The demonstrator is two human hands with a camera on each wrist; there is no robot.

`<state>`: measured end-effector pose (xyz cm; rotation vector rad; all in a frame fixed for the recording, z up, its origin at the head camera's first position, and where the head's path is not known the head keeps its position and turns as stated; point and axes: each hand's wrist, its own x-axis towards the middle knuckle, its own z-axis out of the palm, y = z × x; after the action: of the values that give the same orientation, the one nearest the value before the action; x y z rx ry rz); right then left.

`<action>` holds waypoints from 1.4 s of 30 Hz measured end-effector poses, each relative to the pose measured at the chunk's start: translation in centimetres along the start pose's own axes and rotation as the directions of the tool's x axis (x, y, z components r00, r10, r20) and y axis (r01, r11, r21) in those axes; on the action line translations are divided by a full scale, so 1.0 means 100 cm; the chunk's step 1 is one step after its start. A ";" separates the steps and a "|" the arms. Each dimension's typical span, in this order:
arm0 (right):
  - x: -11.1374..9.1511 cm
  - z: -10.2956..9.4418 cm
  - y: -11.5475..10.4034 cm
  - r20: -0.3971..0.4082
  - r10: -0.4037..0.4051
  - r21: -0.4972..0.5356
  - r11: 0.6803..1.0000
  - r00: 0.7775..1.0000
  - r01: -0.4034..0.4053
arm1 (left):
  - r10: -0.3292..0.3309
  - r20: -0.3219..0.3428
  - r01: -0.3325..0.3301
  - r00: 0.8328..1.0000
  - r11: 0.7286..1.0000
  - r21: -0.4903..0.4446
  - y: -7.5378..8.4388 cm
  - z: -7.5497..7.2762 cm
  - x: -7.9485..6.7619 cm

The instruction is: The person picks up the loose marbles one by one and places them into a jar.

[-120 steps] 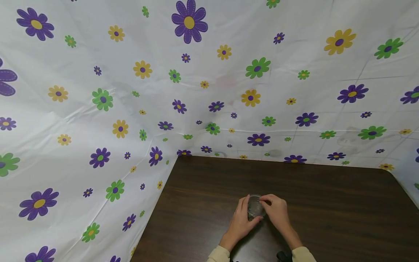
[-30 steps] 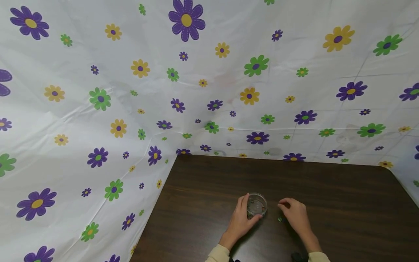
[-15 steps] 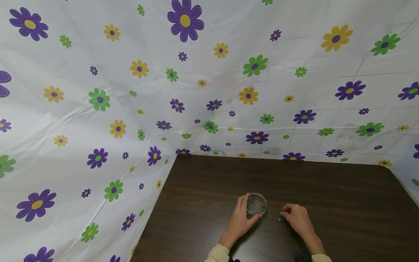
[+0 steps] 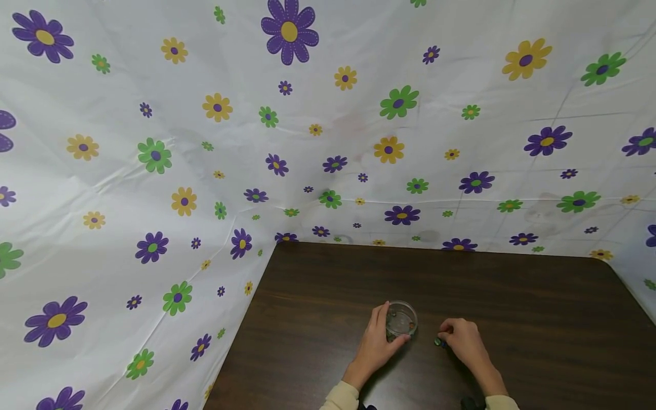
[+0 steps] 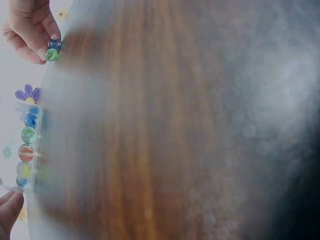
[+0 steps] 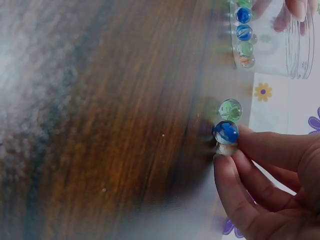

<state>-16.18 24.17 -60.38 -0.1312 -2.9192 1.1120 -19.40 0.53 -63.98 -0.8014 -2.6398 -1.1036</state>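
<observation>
My left hand (image 4: 376,344) grips the side of a clear, open-topped jar (image 4: 414,322), its thumb at the near wall. Several glass marbles (image 6: 244,33), blue, green and orange, lie along the bottom of the jar. To the right of the jar, my right hand (image 4: 465,340) is low over the table, its fingers curled. In the right wrist view its fingertips pinch at a blue marble (image 6: 226,132), and a clear marble with some orange (image 6: 227,149) shows partly behind them. Touching or very close to the blue one is a green marble (image 6: 230,110).
A dark brown wooden table (image 4: 328,285) lies under both hands. White cloth with purple, green and yellow flowers (image 4: 246,142) hangs behind the table and along its left side. Dark wrist gear (image 4: 468,403) sits at the right wrist.
From the jar's mouth, my right hand has moved right and down to the table. A green marble, then a blue one, has come into view there. My left hand stays on the jar.
</observation>
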 end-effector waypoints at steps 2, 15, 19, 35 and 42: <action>0.000 0.000 0.001 -0.012 -0.015 -0.004 1.000 1.000 0.014 | 0.000 -0.001 0.000 1.000 1.000 -0.001 0.000 0.000 0.000; 0.002 -0.001 0.002 -0.048 -0.050 -0.101 0.994 0.998 0.045 | 0.002 -0.004 -0.002 1.000 1.000 0.007 -0.002 0.001 0.000; 0.003 -0.002 0.005 -0.039 -0.066 -0.113 0.992 0.997 0.061 | 0.008 -0.006 -0.008 1.000 1.000 0.018 -0.003 0.001 0.000; 0.001 0.009 -0.028 -0.297 -0.078 0.106 0.988 0.952 0.114 | 0.033 -0.016 -0.032 0.999 0.999 0.017 -0.001 0.000 0.001; 0.006 0.016 -0.042 -0.381 -0.122 0.103 0.979 0.916 0.174 | 0.039 -0.025 -0.039 0.999 0.999 0.017 -0.002 0.001 0.000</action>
<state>-17.14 20.06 -58.83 -0.1034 -2.4676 1.1140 -19.51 0.49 -64.20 -0.8269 -2.5983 -1.0730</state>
